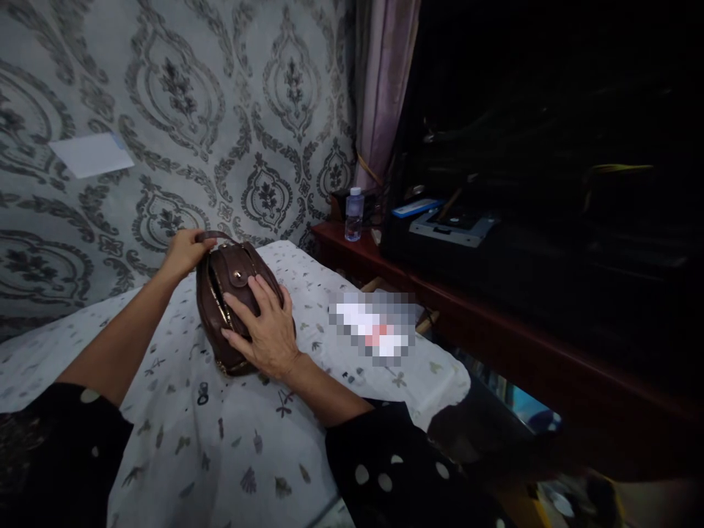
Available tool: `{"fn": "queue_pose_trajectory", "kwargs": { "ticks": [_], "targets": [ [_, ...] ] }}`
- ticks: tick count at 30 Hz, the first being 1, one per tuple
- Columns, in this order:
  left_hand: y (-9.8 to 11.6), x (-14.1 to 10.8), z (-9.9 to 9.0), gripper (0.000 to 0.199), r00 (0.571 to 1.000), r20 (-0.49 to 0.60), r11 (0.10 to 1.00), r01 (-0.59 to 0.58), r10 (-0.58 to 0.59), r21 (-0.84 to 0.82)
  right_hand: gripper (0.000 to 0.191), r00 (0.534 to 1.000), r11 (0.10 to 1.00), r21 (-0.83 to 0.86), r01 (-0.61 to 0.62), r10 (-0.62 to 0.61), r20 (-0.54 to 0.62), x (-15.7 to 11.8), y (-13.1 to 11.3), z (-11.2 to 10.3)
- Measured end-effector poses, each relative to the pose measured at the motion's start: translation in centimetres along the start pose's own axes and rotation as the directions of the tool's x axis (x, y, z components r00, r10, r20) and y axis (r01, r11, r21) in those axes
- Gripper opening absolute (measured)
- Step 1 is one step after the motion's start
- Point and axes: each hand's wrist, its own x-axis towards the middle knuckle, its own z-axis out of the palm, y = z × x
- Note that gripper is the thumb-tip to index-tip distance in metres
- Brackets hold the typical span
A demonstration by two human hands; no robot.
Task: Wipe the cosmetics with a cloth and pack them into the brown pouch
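Observation:
A brown leather bag (212, 315) with gold zippers and a round clasp stands on the white patterned bedsheet (253, 447). One zipper is parted along the bag's left side, showing a dark gap. At the bag's far end, my left hand (188, 253) has its fingers closed around the strap. My right hand (268, 330) lies across the bag's top and right side with the fingers spread, its fingertips near the clasp and the parted zipper.
Right of the bag lies a pixelated item (374, 326) on the sheet. Beyond are a dark red table (357, 251), a clear bottle (354, 216) and a large black screen (550, 147). Patterned wallpaper (264, 117) rises behind, and a pinkish curtain (382, 88) hangs near the corner.

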Motion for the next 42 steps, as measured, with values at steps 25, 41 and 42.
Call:
{"fn": "queue_pose_trajectory", "kwargs": {
  "ticks": [25,41,42],
  "targets": [
    [-0.5,-0.7,-0.9,0.015,0.999,0.052,0.924,-0.026,0.006,0.381,0.050,0.992,0.997,0.045,0.056,-0.051,-0.116,-0.1,0.6,0.9],
    [-0.6,-0.9,-2.0,0.012,0.971,0.178,0.937,-0.206,0.159,0.281,0.047,0.981,0.995,0.046,0.086,-0.077,-0.180,-0.1,0.7,1.0],
    [-0.6,-1.0,-2.1,0.012,0.966,0.190,0.936,-0.223,0.175,0.271,0.047,0.980,0.995,0.050,0.086,-0.075,-0.182,0.0,0.7,1.0]
  ]
}}
